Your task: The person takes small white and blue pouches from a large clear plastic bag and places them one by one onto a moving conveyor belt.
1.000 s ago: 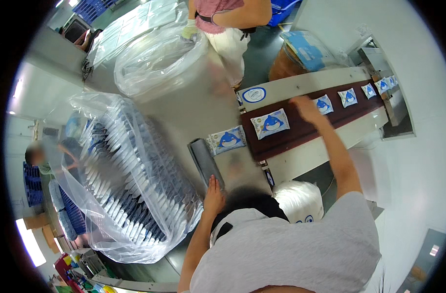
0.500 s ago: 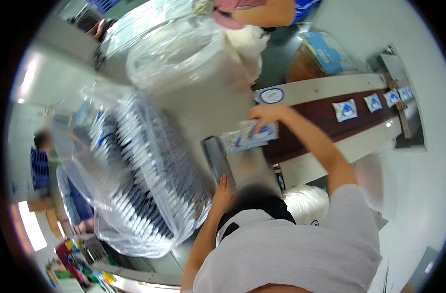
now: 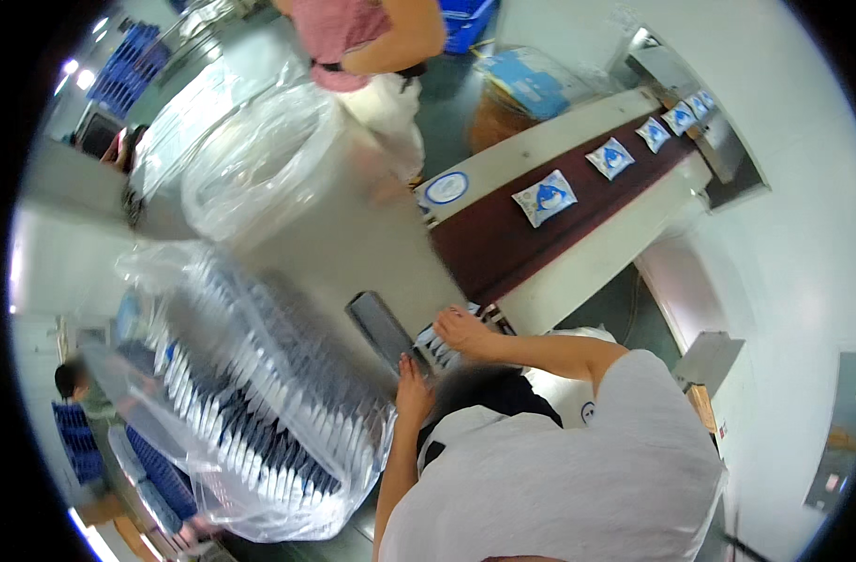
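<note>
My right hand (image 3: 463,332) is closed on a short row of small white-and-blue packets (image 3: 437,349), its fingers partly covering them. They stand close together on the steel table (image 3: 381,229), beside a long dark grey block (image 3: 379,328). My left hand (image 3: 413,386) lies with its fingers stretched out against the near end of that block, close to the packets. Left of it, a large clear plastic bag (image 3: 259,393) holds long rows of the same kind of packets, packed on edge.
A dark red conveyor belt (image 3: 489,253) carries several packets from a wall opening at the upper right. Another clear bag (image 3: 250,178) lies open at the far side. A person in a pink top (image 3: 339,37) stands there. A carton with blue (image 3: 531,84) sits behind the conveyor.
My right hand has drawn back from the belt's end toward my left hand, bringing packets beside the grey block. Packets on the belt have come closer. The whole view has turned.
</note>
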`<state>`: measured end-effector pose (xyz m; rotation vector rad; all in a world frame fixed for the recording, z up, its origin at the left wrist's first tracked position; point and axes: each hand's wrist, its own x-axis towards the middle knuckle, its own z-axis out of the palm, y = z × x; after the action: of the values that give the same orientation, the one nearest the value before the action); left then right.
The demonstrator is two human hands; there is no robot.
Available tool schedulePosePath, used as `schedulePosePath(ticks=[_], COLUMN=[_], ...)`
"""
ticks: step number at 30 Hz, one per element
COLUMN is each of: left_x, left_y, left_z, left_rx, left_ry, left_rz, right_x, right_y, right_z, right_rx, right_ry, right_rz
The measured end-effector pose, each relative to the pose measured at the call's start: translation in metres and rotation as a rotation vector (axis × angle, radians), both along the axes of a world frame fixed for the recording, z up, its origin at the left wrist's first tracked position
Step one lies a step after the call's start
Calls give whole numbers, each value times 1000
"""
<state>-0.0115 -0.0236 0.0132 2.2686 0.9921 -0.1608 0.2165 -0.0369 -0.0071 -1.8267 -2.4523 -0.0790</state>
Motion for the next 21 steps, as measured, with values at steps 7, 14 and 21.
schedulePosePath(ticks=[7,14,21], left_x=[0,-121,-112], left_y=[9,44,-6], left_z=[258,297,273], left_rx=[-49,569,57], left_ry=[-500,-5,124], left_rz=[-61,725,175], right_x=[12,-19,-219], right_y=[21,59,120], right_z=[124,130,206], right_rx=[-554,-854,-1221], right_ry=[442,1788,1952], right_rz=[-497,-94,263])
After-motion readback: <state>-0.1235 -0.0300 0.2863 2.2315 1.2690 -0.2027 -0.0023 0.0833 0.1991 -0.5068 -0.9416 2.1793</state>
